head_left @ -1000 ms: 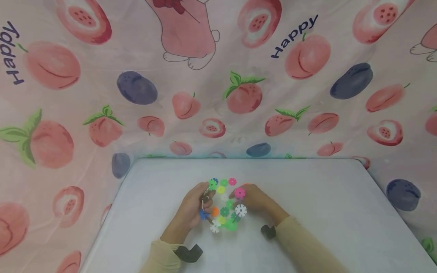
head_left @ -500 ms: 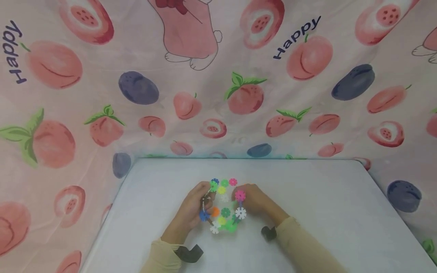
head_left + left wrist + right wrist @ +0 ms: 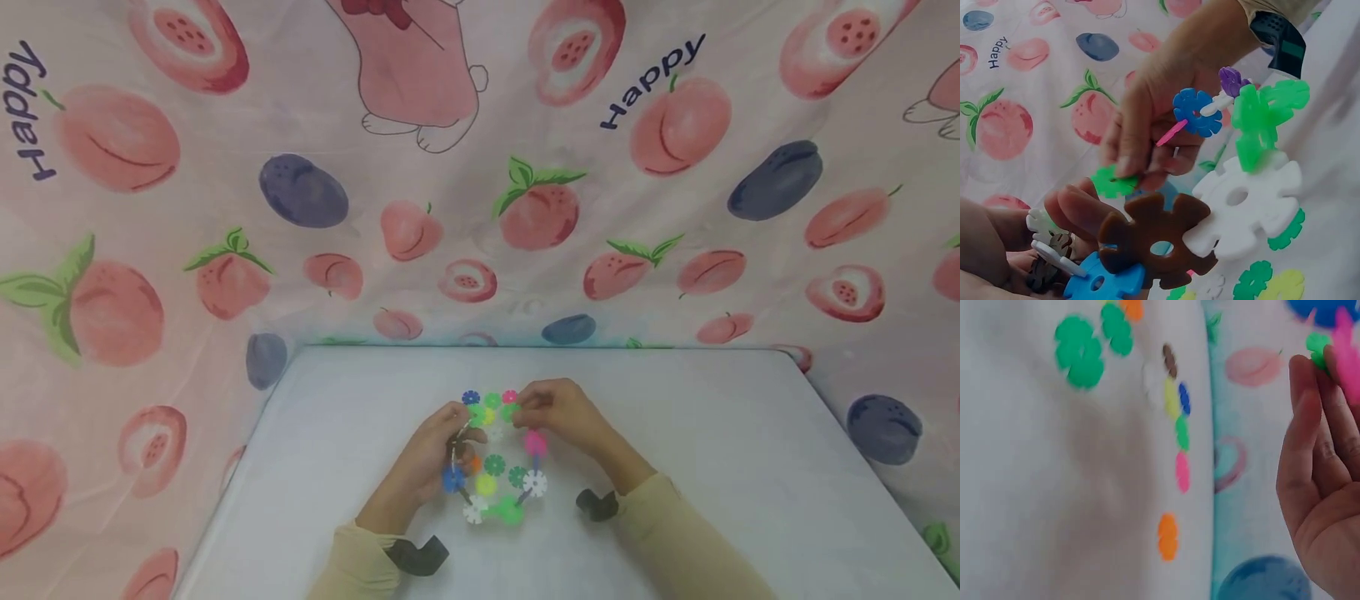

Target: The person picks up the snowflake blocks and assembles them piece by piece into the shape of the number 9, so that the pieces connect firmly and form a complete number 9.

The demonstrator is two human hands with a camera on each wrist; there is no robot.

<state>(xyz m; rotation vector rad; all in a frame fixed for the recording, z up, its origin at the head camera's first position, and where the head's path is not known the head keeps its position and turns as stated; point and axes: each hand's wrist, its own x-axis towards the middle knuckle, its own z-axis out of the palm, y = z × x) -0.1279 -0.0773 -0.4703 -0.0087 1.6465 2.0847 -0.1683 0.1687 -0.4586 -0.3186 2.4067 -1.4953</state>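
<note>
My left hand (image 3: 429, 454) holds one end of a curved chain of slotted plastic snowflake discs. Along the chain run a blue disc (image 3: 453, 480), a brown disc (image 3: 1154, 240), a large-looking white disc (image 3: 1244, 203), joined green discs (image 3: 510, 510) and a pink disc (image 3: 536, 443). My right hand (image 3: 564, 412) pinches a green disc (image 3: 1114, 181) between thumb and fingers, close to the left fingertips. In the left wrist view, white and brown discs (image 3: 1054, 240) lie within the left hand, partly hidden by its fingers.
Loose discs lie on the white table (image 3: 675, 442) around and behind the chain: a blue disc (image 3: 470, 397), an orange disc (image 3: 1168, 537), a dark green disc (image 3: 494, 465), a yellow disc (image 3: 486, 485) and others. A fruit-print cloth (image 3: 480, 208) hangs behind the table.
My right hand has moved up and away from the pink disc and now shows a green disc at its fingertips. The chain's near and right parts have shifted slightly toward me.
</note>
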